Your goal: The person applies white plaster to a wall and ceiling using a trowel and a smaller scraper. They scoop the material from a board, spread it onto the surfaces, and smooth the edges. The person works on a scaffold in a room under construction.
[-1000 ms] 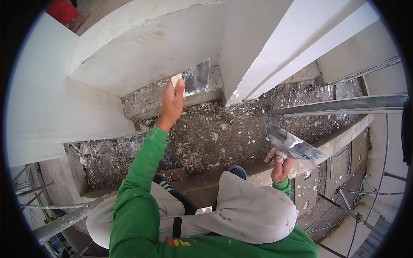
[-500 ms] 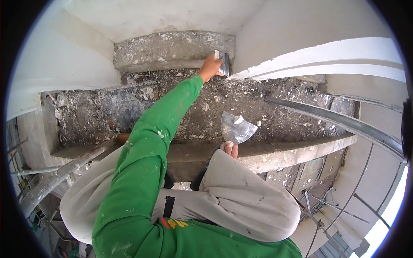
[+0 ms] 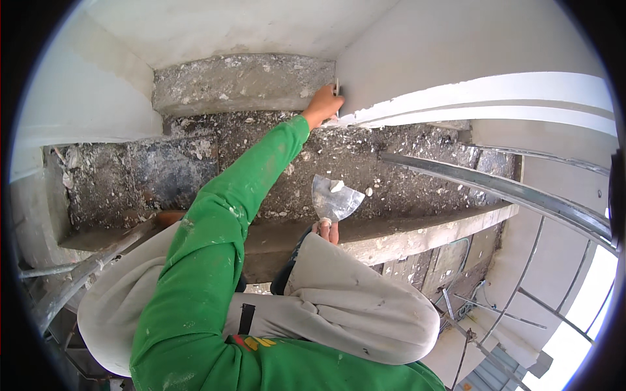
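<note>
My left hand (image 3: 324, 106) reaches out ahead, fingers closed round a putty knife (image 3: 338, 91) that shows nearly edge-on. Its blade lies against the white wall (image 3: 417, 72), close to where that wall meets the rough ledge. Lower down, beside my bent right knee, my right hand (image 3: 328, 231) grips a second, wider putty knife (image 3: 334, 199). That broad metal blade faces up and carries a small lump of white putty (image 3: 336, 186). My right knee hides most of the right hand and its forearm; only fingertips show.
Beneath the hands lies a dirty floor strip (image 3: 274, 163) strewn with white crumbs. A low concrete edge (image 3: 404, 238) borders it nearby. A metal bar (image 3: 482, 179) crosses on the right, and a scaffold pole (image 3: 98, 267) stands at left. Scaffold rods (image 3: 521, 287) fill the lower right.
The left putty knife has turned from showing its blade face to nearly edge-on against the wall. The whole view has shifted slightly; the right hand still holds the wide knife with putty.
</note>
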A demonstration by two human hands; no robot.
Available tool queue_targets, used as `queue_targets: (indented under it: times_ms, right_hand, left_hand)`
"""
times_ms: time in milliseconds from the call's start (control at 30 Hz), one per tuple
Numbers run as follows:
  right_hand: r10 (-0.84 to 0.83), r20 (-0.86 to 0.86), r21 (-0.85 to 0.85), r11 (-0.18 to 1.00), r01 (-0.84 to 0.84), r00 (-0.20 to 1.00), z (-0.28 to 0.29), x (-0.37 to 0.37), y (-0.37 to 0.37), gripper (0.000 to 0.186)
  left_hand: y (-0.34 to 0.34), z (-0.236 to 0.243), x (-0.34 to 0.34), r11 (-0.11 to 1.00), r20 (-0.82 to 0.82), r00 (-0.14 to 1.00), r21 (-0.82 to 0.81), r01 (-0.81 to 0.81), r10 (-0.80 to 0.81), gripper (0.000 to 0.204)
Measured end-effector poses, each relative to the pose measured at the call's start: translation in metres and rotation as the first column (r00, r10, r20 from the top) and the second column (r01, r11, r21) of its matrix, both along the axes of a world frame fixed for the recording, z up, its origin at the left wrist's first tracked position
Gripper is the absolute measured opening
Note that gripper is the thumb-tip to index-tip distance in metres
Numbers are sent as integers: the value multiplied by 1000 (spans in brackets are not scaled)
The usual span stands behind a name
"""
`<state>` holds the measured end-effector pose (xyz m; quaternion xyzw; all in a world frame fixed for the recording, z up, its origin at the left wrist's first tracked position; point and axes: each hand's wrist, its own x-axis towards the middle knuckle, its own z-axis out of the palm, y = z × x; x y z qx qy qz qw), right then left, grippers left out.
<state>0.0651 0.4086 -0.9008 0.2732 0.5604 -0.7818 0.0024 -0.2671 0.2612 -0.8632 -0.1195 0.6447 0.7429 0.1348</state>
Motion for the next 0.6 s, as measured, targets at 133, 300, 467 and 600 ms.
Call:
queue_targets:
  times_ms: [133, 300, 467, 600]
  right_hand:
    - [8, 29, -70, 998, -6, 1000, 6, -5, 0, 44]
    - [74, 17, -104, 992, -72, 997, 10, -4, 5, 38]
    - [81, 22, -90, 993, -78, 997, 15, 0, 7, 33]
    - [80, 10, -46, 996, -79, 997, 20, 0, 7, 29]
  left_hand:
    - [9, 82, 6, 998, -120, 993, -57, -25, 18, 46]
    - [4, 201, 16, 947, -354, 930, -321, -25, -95, 50]
    - [4, 298, 40, 953, -609, 793, -248, -173, -15, 38]
    - [-16, 340, 61, 986, -714, 700, -130, -104, -21, 26]
